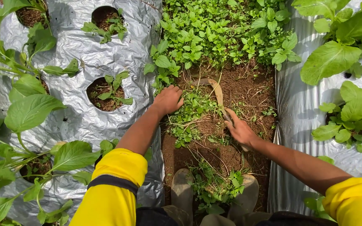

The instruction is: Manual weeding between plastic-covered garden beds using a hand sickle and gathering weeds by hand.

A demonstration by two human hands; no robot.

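My left hand (168,99) is closed around a clump of low green weeds (191,109) in the soil furrow between two covered beds. My right hand (239,129) grips the handle of a curved sickle (216,92), whose blade arcs up and left over the bare brown soil (248,90) toward the weeds. Both arms wear yellow sleeves. Cut weeds (214,184) lie between my two muddy boots (182,188) at the bottom of the view.
Silver plastic mulch (84,46) covers the bed on the left, with round holes holding seedlings (112,94) and broad-leafed plants (30,109). Another silver-covered bed (294,109) with leafy greens (336,58) runs on the right. Dense weeds (223,29) fill the furrow ahead.
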